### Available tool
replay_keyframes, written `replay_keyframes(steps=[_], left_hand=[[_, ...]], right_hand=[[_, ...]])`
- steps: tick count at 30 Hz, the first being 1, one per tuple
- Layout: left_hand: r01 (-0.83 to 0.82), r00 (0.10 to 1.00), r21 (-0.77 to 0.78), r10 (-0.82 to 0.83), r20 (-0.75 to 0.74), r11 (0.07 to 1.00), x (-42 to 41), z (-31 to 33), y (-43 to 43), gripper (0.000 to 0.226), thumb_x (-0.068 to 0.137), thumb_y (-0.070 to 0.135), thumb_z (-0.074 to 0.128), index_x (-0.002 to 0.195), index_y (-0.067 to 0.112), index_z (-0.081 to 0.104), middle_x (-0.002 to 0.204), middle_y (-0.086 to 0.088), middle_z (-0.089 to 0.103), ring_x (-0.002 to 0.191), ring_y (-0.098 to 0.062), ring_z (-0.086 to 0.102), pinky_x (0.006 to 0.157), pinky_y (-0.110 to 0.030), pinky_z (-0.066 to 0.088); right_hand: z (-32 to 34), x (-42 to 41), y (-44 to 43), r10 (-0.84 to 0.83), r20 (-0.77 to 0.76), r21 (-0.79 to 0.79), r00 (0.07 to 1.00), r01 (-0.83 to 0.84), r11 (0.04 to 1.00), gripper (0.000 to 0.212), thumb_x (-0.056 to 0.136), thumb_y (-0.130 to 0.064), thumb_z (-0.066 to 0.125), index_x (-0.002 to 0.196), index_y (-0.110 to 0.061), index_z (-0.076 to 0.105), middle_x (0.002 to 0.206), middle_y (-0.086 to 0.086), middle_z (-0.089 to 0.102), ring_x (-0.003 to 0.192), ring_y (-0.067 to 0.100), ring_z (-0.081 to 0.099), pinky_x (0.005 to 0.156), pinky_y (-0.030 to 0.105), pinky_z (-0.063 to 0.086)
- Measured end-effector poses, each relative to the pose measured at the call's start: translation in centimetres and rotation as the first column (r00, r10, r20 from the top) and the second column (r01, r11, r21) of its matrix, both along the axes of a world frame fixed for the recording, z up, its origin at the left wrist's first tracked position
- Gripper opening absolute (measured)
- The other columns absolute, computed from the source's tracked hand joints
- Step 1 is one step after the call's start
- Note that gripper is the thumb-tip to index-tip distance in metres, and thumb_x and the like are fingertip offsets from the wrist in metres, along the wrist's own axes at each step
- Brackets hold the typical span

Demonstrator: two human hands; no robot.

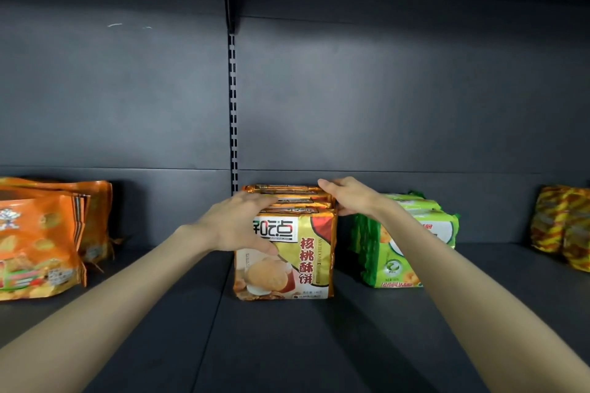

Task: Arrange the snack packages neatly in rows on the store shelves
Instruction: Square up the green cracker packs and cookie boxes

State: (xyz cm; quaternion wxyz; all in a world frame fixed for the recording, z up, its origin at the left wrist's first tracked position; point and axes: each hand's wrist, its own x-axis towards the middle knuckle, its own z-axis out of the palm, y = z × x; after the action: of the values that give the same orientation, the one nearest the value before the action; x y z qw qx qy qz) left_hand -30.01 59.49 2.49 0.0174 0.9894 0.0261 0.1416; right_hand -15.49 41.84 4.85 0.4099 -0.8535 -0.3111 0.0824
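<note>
A row of several gold-and-orange biscuit packages (306, 262) stands upright one behind another in the middle of the dark shelf (287, 344). My left hand (238, 223) lies against the row's upper left side, fingers over the tops and thumb on the front pack's face. My right hand (349, 195) rests on the row's upper right rear corner, fingers stretched over the back packs. Both hands bracket the row from its two sides.
A row of green packages (386, 265) stands just right of the gold ones, partly behind my right forearm. Orange snack bags (38, 242) stand at the left. Yellow-red patterned bags (565, 230) sit at the far right. A slotted upright (233, 112) divides the back panel.
</note>
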Motion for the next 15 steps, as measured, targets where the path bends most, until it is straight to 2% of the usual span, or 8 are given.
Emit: replay_keyframes(steps=[8,12,15], left_hand=[[0.022,0.998,0.030,-0.023,0.063,0.999,-0.55,-0.33,-0.15,0.097,0.068,0.062,0.069,0.146,0.028,0.023,0.148,0.006,0.035,0.134,-0.013,0.028,0.104,-0.037,0.035],[0.019,0.998,0.028,-0.020,0.065,0.999,-0.69,-0.39,-0.28,0.096,0.069,0.062,0.069,0.146,0.028,0.024,0.147,0.006,0.035,0.133,-0.013,0.028,0.103,-0.037,0.036],[0.009,0.998,0.031,-0.011,0.055,0.999,-0.69,-0.35,-0.32,0.096,0.070,0.061,0.069,0.147,0.028,0.023,0.149,0.006,0.033,0.135,-0.014,0.027,0.104,-0.037,0.035]], right_hand=[[0.06,-0.47,0.57,0.021,0.015,-0.023,1.000,-0.020,1.000,0.051,0.096,-0.050,0.039,0.110,-0.005,0.060,0.103,0.011,0.071,0.098,0.021,0.067,0.099,0.041,0.048],[-0.21,-0.76,0.60,0.033,0.061,-0.049,0.998,-0.030,0.998,0.037,0.096,-0.051,0.038,0.084,-0.023,0.059,0.098,0.005,0.072,0.098,0.022,0.067,0.101,0.043,0.045],[-0.30,-0.96,0.61,0.040,0.076,-0.050,0.996,-0.036,0.998,0.032,0.095,-0.052,0.038,0.080,-0.029,0.054,0.098,0.001,0.069,0.102,0.022,0.065,0.102,0.043,0.045]])
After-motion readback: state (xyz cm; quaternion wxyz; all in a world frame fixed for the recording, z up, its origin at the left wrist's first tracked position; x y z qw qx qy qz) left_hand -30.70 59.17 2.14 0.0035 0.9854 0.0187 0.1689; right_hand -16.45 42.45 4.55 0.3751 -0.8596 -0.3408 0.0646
